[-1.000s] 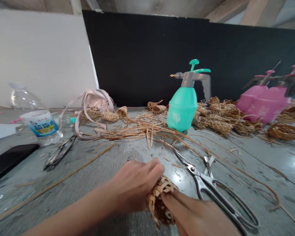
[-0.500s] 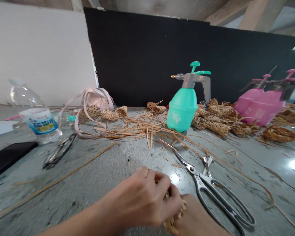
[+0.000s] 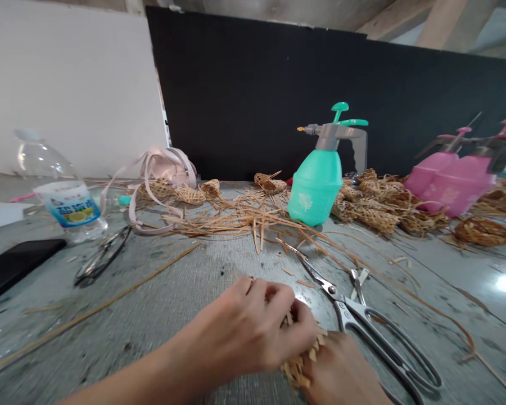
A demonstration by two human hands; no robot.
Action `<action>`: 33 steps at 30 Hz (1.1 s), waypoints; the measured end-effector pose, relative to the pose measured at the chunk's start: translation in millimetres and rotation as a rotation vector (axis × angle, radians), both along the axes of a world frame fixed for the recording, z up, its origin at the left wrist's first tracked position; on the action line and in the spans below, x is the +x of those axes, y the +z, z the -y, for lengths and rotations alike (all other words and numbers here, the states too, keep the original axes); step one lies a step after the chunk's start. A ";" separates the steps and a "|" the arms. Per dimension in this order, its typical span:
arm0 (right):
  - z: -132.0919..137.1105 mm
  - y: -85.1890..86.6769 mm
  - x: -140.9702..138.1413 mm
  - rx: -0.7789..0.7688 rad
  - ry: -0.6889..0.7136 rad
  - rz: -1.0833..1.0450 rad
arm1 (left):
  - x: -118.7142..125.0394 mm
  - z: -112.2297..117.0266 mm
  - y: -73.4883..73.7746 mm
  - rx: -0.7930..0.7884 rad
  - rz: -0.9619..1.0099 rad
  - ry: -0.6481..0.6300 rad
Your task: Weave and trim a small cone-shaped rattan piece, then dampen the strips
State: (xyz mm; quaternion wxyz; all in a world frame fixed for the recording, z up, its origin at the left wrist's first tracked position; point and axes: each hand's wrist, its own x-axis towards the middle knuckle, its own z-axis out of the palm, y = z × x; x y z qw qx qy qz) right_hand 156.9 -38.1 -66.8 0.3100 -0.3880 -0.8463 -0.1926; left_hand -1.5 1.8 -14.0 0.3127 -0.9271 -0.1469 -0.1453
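Observation:
My left hand [image 3: 253, 323] is curled over a small woven piece of tan plant strips [image 3: 296, 372], its fingers bent round the top and far side. From the right, my right hand [image 3: 341, 365] grips the same piece; most of its fingers are hidden behind the weave and my left hand. Cut strip ends stick out along the side of the piece. Just right of my hands lies a pair of large metal scissors [image 3: 339, 298], blades pointing away. A smaller metal tool [image 3: 357, 286] lies beside them, partly covered.
Loose strips [image 3: 236, 216] lie across the table behind my hands. A green spray bottle [image 3: 316, 188] stands there, with pink spray bottles [image 3: 459, 183] and woven pieces [image 3: 375, 208] to its right. Leftward are glasses [image 3: 103, 256], a phone [image 3: 21, 264], a plastic bottle [image 3: 69, 202] and a pink bag [image 3: 168, 169].
Both hands stay on the woven piece and have shifted slightly up in the view. More of the cut strip ends shows now. The whole scene has moved a little with the head.

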 end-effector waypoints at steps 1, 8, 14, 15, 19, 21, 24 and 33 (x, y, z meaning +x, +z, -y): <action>0.9 3.0 0.9 0.012 0.002 -0.019 | -0.6 -0.7 -0.1 0.007 0.006 0.005; 8.3 18.6 2.2 0.051 -0.053 -0.175 | -4.1 -2.7 -5.4 -0.272 0.108 0.148; 12.2 37.7 12.1 0.198 -0.141 -0.019 | -0.3 14.7 12.6 -0.537 0.265 0.034; 11.6 38.6 12.8 0.202 -0.131 0.001 | -0.2 15.9 16.4 -0.515 0.307 0.017; 7.8 30.2 7.9 0.087 -0.074 -0.082 | -1.2 11.2 23.4 -0.491 0.300 -0.069; 6.8 23.7 3.8 0.074 -0.076 -0.192 | -1.9 6.8 22.4 -0.578 0.243 -0.086; 7.6 18.4 0.9 0.041 -0.078 -0.230 | -1.6 5.0 20.4 -0.689 0.210 -0.009; 8.4 -6.4 -13.5 0.038 -0.048 -0.475 | 4.9 15.5 15.4 -0.839 0.163 0.252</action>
